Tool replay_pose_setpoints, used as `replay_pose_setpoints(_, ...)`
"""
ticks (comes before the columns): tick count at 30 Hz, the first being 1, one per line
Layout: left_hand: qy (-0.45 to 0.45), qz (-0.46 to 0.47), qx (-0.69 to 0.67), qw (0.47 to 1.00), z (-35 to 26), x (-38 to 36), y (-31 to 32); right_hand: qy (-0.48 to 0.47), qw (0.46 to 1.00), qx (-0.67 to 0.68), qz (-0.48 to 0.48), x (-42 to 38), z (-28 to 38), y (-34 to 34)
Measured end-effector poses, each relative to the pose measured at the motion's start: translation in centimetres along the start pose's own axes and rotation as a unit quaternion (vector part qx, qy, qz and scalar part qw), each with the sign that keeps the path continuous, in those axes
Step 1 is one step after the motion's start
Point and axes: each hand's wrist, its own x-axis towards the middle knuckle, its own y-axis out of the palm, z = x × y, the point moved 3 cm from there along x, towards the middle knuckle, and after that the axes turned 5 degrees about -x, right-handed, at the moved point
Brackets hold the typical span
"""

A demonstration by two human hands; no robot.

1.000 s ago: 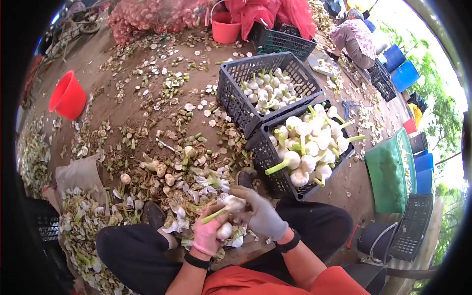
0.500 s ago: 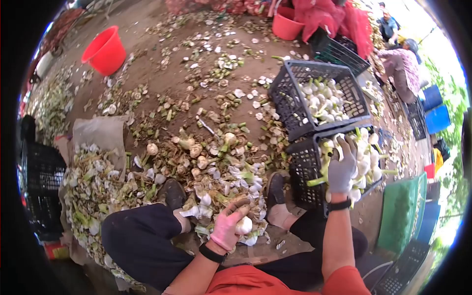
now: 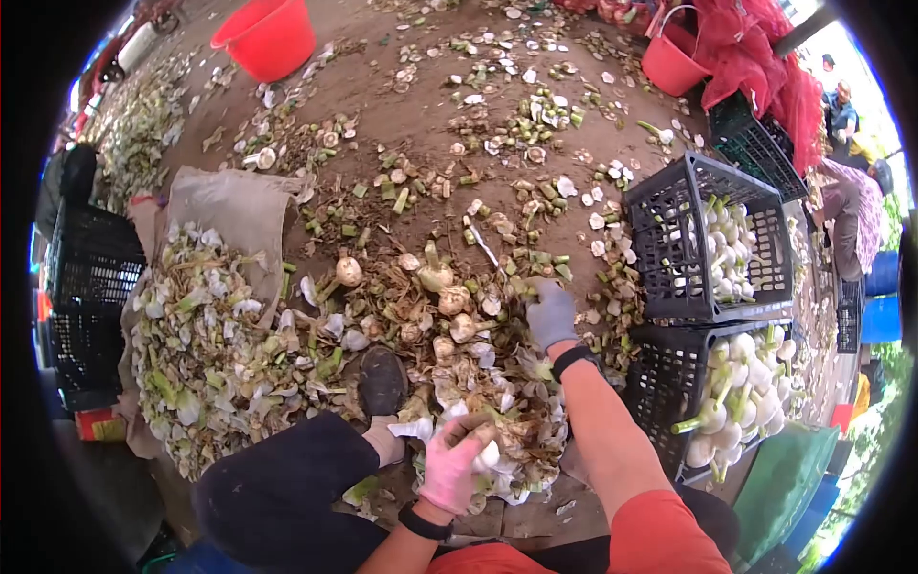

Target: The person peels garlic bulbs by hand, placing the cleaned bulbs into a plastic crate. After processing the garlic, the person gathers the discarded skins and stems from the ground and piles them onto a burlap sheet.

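My left hand (image 3: 453, 465), in a pink-stained glove, is closed round a white peeled garlic bulb (image 3: 486, 456) low in the middle, above a heap of peelings (image 3: 521, 421). My right hand (image 3: 552, 313), in a grey glove, reaches out over the ground beside the unpeeled bulbs; its fingertips are hard to make out against the litter. Brownish garlic bulbs (image 3: 453, 300) with short stems lie to its left. To the right, a black crate (image 3: 669, 383) holds white bulbs with green stems (image 3: 751, 392).
Another black crate (image 3: 660, 239) of bulbs stands behind the first. Red buckets (image 3: 266, 40) (image 3: 674, 62) are at the back. A green bin (image 3: 789, 478) is at the right, stacked black crates (image 3: 91, 297) at the left. People (image 3: 851, 215) are at the far right.
My right hand has left the crate of white bulbs and moved left over the ground. My left hand still holds its bulb. The view has turned, shifting the crates rightward.
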Motion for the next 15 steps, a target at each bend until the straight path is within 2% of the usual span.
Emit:
replay_pose_setpoints(2,-0.040,-0.092,-0.067,0.993,-0.6,0.7,-0.1,0.106,0.986,0.124,-0.019,-1.0,0.2,-2.2)
replay_pose_setpoints(3,-0.032,-0.085,-0.020,0.996,-0.8,1.0,-0.4,0.156,0.968,0.186,0.056,-1.9,2.1,-4.7)
replay_pose_setpoints(4,-0.031,-0.087,-0.022,0.995,-0.4,1.3,-0.7,0.220,0.925,0.278,0.138,-3.3,3.4,-6.0)
replay_pose_setpoints(6,0.152,-0.078,0.185,0.968,-1.2,1.4,-0.9,0.170,0.875,0.435,0.125,-6.9,5.6,-7.4)
replay_pose_setpoints(7,0.160,-0.054,0.218,0.961,-1.9,1.2,-0.6,0.177,0.861,0.452,0.154,-8.5,6.6,-8.3)
replay_pose_setpoints(8,0.201,-0.076,0.297,0.930,-2.5,0.6,-0.2,0.182,0.846,0.468,0.181,-9.9,7.8,-9.5)
replay_pose_setpoints(10,0.238,-0.025,0.323,0.915,-3.1,-0.5,0.3,0.158,0.837,0.485,0.197,-12.2,10.2,-11.9)
replay_pose_setpoints(12,0.266,-0.017,0.298,0.916,-3.9,-1.9,1.1,0.274,0.683,0.669,0.106,-14.6,11.6,-12.7)
replay_pose_setpoints(13,0.288,-0.008,0.273,0.918,-4.2,-2.6,1.5,0.223,0.645,0.726,0.083,-15.3,12.2,-13.2)
replay_pose_setpoints(14,0.295,-0.005,0.271,0.916,-4.4,-3.2,1.9,0.217,0.647,0.726,0.079,-16.0,12.6,-13.2)
replay_pose_setpoints(15,0.328,-0.006,0.276,0.903,-4.6,-3.9,2.4,0.190,0.708,0.679,0.034,-16.7,12.9,-13.5)
